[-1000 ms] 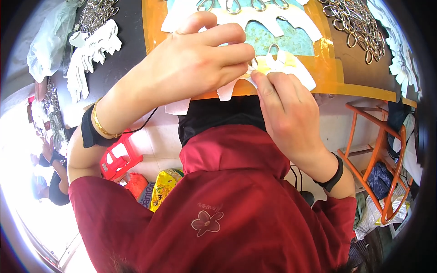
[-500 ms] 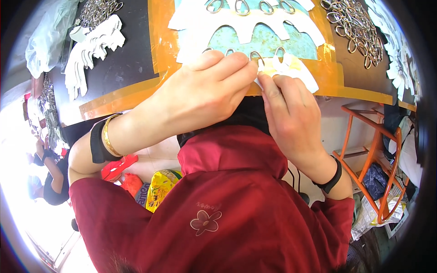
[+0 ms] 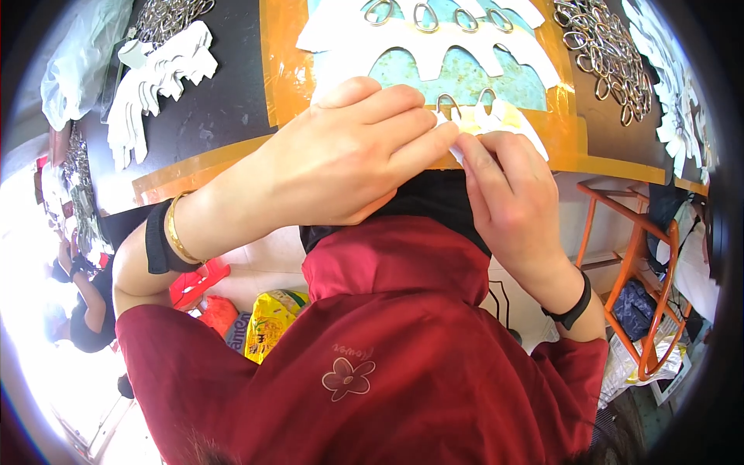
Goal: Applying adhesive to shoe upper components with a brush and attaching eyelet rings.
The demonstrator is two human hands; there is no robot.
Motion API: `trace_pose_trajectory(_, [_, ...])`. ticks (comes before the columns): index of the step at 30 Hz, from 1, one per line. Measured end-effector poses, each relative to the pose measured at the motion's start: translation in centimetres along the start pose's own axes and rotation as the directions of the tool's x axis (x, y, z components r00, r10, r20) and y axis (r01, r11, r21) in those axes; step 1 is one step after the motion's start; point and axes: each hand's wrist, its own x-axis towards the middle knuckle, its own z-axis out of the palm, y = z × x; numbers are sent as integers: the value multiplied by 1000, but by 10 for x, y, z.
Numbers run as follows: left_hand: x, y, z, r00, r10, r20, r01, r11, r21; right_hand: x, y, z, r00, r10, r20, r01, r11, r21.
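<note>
At the table's near edge lies a white cut-out piece [image 3: 529,133] of leather-like sheet with narrow tabs and a yellowish strip. A teardrop-shaped metal ring [image 3: 487,96] stands at one tab, and a second metal ring [image 3: 447,101] is close to my fingertips. My left hand [image 3: 356,159] is closed, thumb and fingers pinched at a tab by that ring; it covers the piece's left part. Beside it, my right hand [image 3: 513,186] pinches the same piece from the near side, its fingertips touching the left ones.
Behind is another white scalloped piece [image 3: 473,43] with several rings, on a teal mat [image 3: 457,74] bordered by orange tape [image 3: 283,70]. Metal rings [image 3: 604,58] are heaped on the right, more rings [image 3: 167,23] on the left, near white strips [image 3: 155,85]. An orange stool [image 3: 659,325] stands at lower right.
My left hand has shifted slightly right, its fingertips now overlapping my right thumb and index finger. My right hand has moved a little right. The view has shifted slightly too.
</note>
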Motion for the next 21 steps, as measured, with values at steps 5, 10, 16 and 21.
trace_pose_trajectory(5, [-5, 7, 7, 998, -49, -32, 50, 998, 41, 1, -3, -2, 1000, 19, 15, -19, 1000, 5])
trace_pose_trajectory(10, [-5, 22, 12, 990, -139, 1, 138, 979, 148, 8, -3, -4, 999, 40, 6, -40, 998, 53])
trace_pose_trajectory(16, [-8, 35, 20, 973, -206, -106, 223, 958, 183, 23, -10, -7, 945, 328, 14, -316, 896, 313])
trace_pose_trajectory(21, [-9, 36, 26, 961, -221, -169, 248, 955, 162, 29, -22, -11, 810, 578, -97, -533, 796, 287])
